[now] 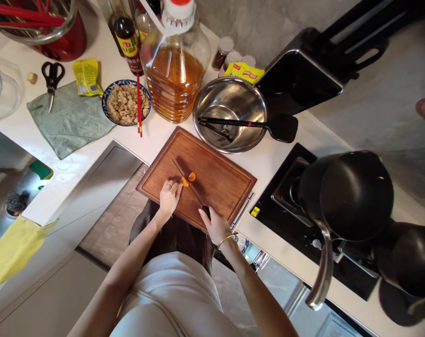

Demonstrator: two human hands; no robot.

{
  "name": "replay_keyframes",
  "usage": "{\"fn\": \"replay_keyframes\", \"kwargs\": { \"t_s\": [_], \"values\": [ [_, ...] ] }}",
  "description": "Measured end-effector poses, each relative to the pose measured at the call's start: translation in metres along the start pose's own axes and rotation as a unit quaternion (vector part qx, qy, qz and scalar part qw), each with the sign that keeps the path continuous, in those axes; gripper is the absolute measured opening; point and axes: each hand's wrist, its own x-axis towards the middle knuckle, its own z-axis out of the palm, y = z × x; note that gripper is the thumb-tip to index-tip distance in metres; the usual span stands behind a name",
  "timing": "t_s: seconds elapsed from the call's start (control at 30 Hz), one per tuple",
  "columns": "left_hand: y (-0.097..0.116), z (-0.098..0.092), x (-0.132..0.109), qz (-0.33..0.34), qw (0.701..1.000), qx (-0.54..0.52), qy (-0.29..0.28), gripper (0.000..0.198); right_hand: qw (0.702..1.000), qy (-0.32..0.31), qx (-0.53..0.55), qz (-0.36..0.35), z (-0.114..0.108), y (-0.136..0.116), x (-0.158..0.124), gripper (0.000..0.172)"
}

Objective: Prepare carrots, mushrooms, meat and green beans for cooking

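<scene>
One white desk (131,138) bent around the standing person, with a grey wall (384,112) behind it, and a brown wooden cutting board (226,182) lay at its near edge. Just beyond the board stood a steel bowl (212,100) with a black spatula (282,127) across its rim, and a big jug (177,84) of amber liquid. Beyond the board's left corner was a patterned bowl (104,105) of chopped pale bits, red chopsticks (139,103) laid over it. Farther left of the board came a green cloth (75,126) and a sink (1,150); to its right, a black hob (268,206) carried a large pot (356,196).

Over the board, the left hand (169,195) had a narrow grip, fingertips drawn together on an orange piece (184,181). The right hand (215,220) kept a closed grip around the handle of a knife (193,190), its blade slanting over the board. The held piece lay at the left fingertips, beside the blade; a second orange chunk (191,176) sat on the blade's other side. Both looked like carrot, though they were too small to be certain.
</scene>
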Motion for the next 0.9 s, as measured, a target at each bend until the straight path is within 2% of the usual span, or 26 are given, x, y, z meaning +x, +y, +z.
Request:
{"fn": "replay_keyframes", "kwargs": {
  "t_s": [0.2, 0.3, 0.43, 0.57, 0.73, 0.9],
  "values": [
    [0.001, 0.0, 0.0, 0.006, 1.0, 0.016, 0.001, 0.022, 1.0, -0.015, -0.011, 0.01, -0.005, -0.006, 0.007, 0.051],
    [0.002, 0.0, 0.0, 0.011, 1.0, 0.022, 0.003, 0.021, 1.0, -0.005, 0.004, -0.007, -0.003, -0.009, 0.019, 0.048],
    [0.002, -0.001, -0.001, 0.012, 1.0, 0.028, -0.007, 0.021, 1.0, 0.002, 0.01, -0.009, 0.007, -0.015, 0.039, 0.049],
    [0.0, -0.002, -0.001, 0.007, 1.0, 0.02, -0.009, 0.022, 0.999, 0.037, 0.009, -0.01, 0.022, -0.015, 0.051, 0.046],
    [-0.002, -0.005, -0.002, -0.004, 1.0, 0.005, 0.001, 0.022, 0.997, 0.053, 0.05, -0.013, 0.029, -0.008, 0.05, 0.045],
    [-0.003, -0.007, -0.003, -0.014, 1.0, -0.005, 0.027, 0.023, 0.995, 0.074, 0.065, -0.032, 0.016, -0.004, 0.037, 0.044]
  ]
}}
